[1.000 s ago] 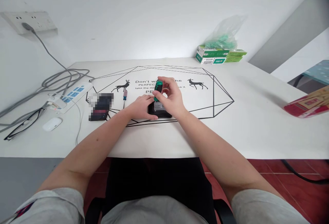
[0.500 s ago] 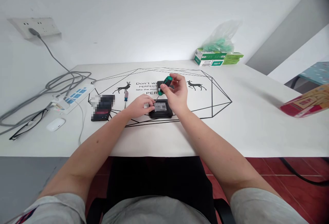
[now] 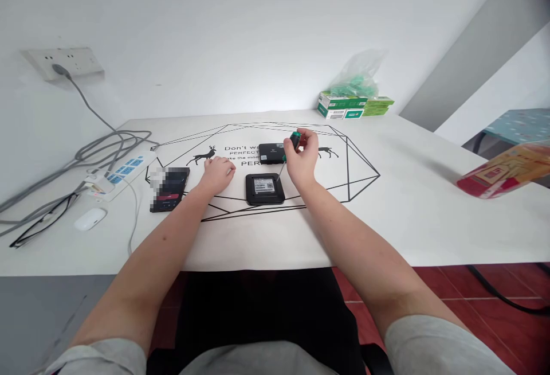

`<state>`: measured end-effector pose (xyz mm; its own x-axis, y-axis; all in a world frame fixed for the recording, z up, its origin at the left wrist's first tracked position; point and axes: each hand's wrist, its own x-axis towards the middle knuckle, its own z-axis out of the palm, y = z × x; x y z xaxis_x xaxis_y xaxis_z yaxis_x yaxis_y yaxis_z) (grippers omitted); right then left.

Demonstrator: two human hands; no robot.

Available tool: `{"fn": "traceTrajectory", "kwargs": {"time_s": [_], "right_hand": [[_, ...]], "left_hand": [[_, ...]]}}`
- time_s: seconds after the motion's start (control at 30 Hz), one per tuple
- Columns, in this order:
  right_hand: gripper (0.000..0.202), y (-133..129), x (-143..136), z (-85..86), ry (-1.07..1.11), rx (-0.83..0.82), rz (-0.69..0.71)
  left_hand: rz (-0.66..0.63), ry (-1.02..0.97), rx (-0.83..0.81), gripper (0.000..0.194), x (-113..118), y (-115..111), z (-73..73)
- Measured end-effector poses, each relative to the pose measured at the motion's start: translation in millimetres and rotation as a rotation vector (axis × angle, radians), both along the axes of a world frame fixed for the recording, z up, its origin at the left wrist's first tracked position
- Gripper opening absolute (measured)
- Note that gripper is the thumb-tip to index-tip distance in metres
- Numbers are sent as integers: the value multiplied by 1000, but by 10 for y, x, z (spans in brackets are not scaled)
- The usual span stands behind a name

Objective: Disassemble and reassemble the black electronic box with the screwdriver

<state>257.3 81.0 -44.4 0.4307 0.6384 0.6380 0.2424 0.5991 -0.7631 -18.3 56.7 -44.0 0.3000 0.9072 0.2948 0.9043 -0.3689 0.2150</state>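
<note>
My right hand [image 3: 303,156] is closed around the green-and-black handle of a screwdriver [image 3: 294,139]. The screwdriver's thin shaft slants down to the right edge of a black square drive case [image 3: 265,199], which lies flat with a white label [image 3: 263,186] facing up. Left of the case, my left hand [image 3: 218,173] rests low over the table, fingers loosely bent and apart, touching no part of the case. It covers the spot where a second screwdriver lay. Behind the case is another flat black piece [image 3: 271,152], partly hidden by my right hand.
At left lie a phone [image 3: 169,190], a white earbud case [image 3: 90,219], glasses [image 3: 45,220] and a power strip [image 3: 124,175] with coiled grey cable. Green boxes [image 3: 344,103] topped by a plastic bag stand at the back. A red-and-yellow package [image 3: 494,174] is at right.
My left hand has left the case and moved left, over the second screwdriver's place. My right hand has shifted the green screwdriver from the case's upper left to its right side.
</note>
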Motion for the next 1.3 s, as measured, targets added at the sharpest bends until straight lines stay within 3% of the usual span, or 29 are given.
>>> {"fn": "traceTrajectory", "kwargs": {"time_s": [0.13,0.27,0.37,0.47,0.6,0.73,0.83,1.0,1.17,1.3], "right_hand": [[37,-88,-19,42,-71,48,-30],[37,-190,-61,82,-99,86,47],[36,-226,-94,81,-154,122,46],[38,-225,-110,66,-196,145,-7],[40,-218,-102,64,-216,171,-28],[38,-237,-89,81,-267,195,-5],[37,-249,-96,81,-314,191,39],[41,-267,-89,97,-352,196,126],[37,-321,-48,157,-353,156,297],[32,-332,-50,184,-337,201,260]], "left_hand": [[27,6,-45,26,19,-69,2],[33,-46,-17,32,64,-199,202],[-93,-158,-35,36,134,-264,424],[-240,-84,-140,41,233,-275,536],[-391,25,-282,74,372,-284,387],[-373,-75,-278,94,482,-369,114],[-397,-94,-269,104,513,-428,5],[-405,-102,-332,107,452,-452,-2],[-367,-84,-315,109,377,-446,22],[-363,-74,-307,106,358,-436,25]]}}
